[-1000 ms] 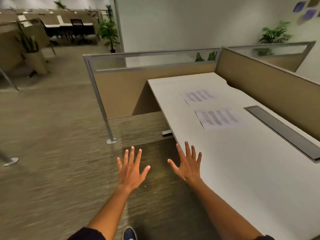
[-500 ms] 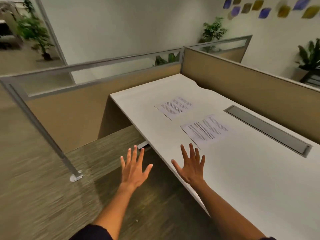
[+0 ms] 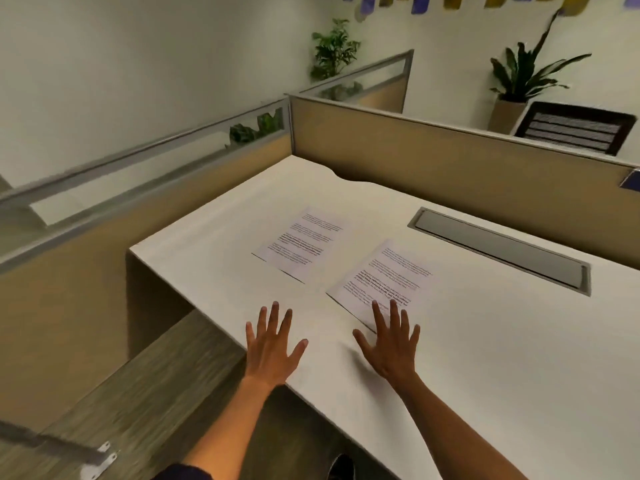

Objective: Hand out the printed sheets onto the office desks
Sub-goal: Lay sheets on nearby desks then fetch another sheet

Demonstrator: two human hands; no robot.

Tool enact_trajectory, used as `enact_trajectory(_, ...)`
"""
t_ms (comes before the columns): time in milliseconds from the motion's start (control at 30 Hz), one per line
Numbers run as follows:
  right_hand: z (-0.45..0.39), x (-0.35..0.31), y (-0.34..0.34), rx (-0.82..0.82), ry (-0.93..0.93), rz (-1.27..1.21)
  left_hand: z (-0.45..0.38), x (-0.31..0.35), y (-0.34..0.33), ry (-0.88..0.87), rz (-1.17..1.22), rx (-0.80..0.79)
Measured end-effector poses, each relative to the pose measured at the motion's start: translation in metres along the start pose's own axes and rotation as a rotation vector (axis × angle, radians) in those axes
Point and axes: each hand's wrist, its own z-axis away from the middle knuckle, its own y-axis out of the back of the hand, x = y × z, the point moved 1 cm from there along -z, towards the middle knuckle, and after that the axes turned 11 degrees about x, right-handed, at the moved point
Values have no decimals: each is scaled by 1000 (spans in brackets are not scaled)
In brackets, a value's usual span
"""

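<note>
Printed sheets lie flat on the white table, two of them, side by side near its middle and slightly apart, each turned at a slant to the table's front edge. Furthest left stand the partition panels with their glazed top strip, closing off that end of the table. Next comes the left hand, fingers straight and spread, palm down over the front edge of the table, holding nothing; whether it touches the surface or hovers just above cannot be told. Beyond it and a little to the right lies the left sheet, well apart from both hands. Then the right sheet, whose near corner lies under the fingertips of the right hand; that hand is likewise flat and spread, gripping nothing, and contact with the paper looks likely but is not certain. Further right a long grey cable flap is set into the table by the rear panel, and a potted plant stands behind. Single sheets like these should be very light, limp and easily creased, and they will tend to slide on the smooth top, so a corner or edge would best be lifted with a fingertip, then pinched gently between thumb and fingers.
</note>
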Motion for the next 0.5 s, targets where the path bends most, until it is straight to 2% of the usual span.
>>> enact_trajectory(200, -71, 18, -8, 5, -122, -36, -91, 24, -7, -114, 7, 23)
enact_trajectory(367, -91, 42, -11, 37, -241, -48, -130, 62, -27, -224, -4, -48)
enact_trajectory(500, -100, 54, -16, -25, -292, -59, -164, 80, -40, -323, 13, -114)
